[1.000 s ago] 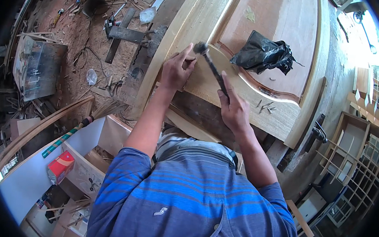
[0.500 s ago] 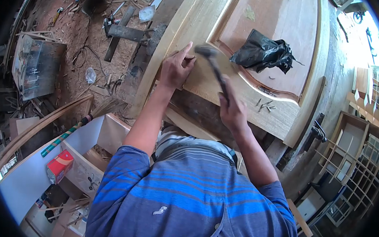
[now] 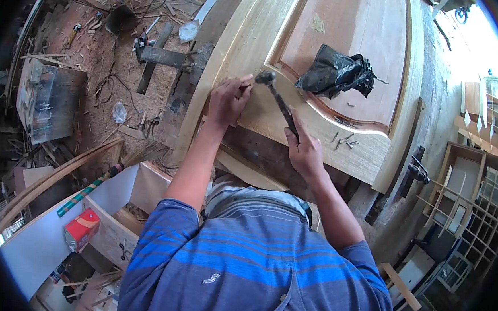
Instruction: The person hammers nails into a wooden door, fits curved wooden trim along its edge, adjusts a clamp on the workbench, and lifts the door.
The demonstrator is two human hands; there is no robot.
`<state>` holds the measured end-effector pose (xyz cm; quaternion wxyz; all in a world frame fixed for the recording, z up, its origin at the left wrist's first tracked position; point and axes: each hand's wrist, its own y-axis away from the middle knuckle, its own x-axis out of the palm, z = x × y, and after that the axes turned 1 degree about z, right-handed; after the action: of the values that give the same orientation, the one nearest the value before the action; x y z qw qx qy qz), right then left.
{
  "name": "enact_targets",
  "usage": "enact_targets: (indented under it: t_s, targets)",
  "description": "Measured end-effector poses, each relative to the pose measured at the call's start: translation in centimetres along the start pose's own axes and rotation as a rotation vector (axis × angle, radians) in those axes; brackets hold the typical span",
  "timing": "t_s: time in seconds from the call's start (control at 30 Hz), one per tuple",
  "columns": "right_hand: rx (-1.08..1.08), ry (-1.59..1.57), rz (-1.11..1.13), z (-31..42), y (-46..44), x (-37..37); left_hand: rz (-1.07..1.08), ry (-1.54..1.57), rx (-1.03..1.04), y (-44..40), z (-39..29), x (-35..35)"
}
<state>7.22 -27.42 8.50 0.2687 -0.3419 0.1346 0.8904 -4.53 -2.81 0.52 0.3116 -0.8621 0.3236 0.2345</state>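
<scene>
My right hand (image 3: pixel 305 153) is closed around the handle of a hammer (image 3: pixel 280 103). The hammer's dark head is just right of my left fingertips, over the wooden door (image 3: pixel 249 107). My left hand (image 3: pixel 228 102) rests at the door's near left corner, fingers bent and pinched together; whatever they may hold is too small or hidden to tell. Several small, thin nail-like pieces (image 3: pixel 344 141) lie loose on the door to the right of my right hand. A crumpled black plastic bag (image 3: pixel 337 72) sits on the door panel beyond the hammer.
A metal clamp (image 3: pixel 416 170) stands by the bench's right side. Floor at left holds wood scraps, a box-like block (image 3: pixel 52 103) and cables. Near my left elbow is an open white cabinet (image 3: pixel 32 256) with a red box (image 3: pixel 82 229). Wooden lattice frames (image 3: pixel 473 215) lean at right.
My left index finger, raised before, is now folded down with the others. The hammer head, blurred before, now shows sharply, slightly lower. The view has shifted a little.
</scene>
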Motion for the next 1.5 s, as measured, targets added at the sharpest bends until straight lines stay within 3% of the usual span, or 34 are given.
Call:
enact_targets:
  t_s: [0.1, 0.2, 0.3, 0.4, 0.5, 0.6, 0.7, 0.8, 1.5]
  targets:
    - [0.083, -0.055, -0.033, -1.5, 1.0, 0.8, -0.068, 0.001, 0.111, 0.1, 0.6, 0.5]
    - [0.047, -0.051, -0.124, -3.7, 1.0, 2.4, -0.3, -0.062, 0.13, 0.7, 0.5, 0.6]
    - [0.092, -0.073, -0.138, -4.1, 0.9, 2.5, -0.294, 0.085, -0.151, 1.2, 0.4, 0.4]
    - [0.035, -0.059, -0.148, -4.2, 0.9, 2.6, -0.202, 0.161, -0.223, 2.8, 0.4, -0.3]
    - [0.135, -0.033, -0.054, -3.3, 1.1, 2.1, -0.171, 0.173, -0.186, 3.6, 0.5, -0.7]
    - [0.047, -0.001, -0.098, -3.9, 1.1, 2.7, -0.091, 0.173, -0.238, 3.4, 0.3, -0.3]
    - [0.056, 0.0, -0.053, -3.8, 1.1, 2.5, -0.157, 0.092, -0.084, 3.0, 0.5, -0.1]
    - [-0.051, 0.005, -0.12, -4.1, 1.1, 2.9, -0.136, 0.079, -0.165, 3.2, 0.2, 0.0]
    - [-0.214, 0.088, -0.045, -1.0, 0.1, 2.1, -0.167, -0.129, -0.038, 2.7, -0.4, 0.1]
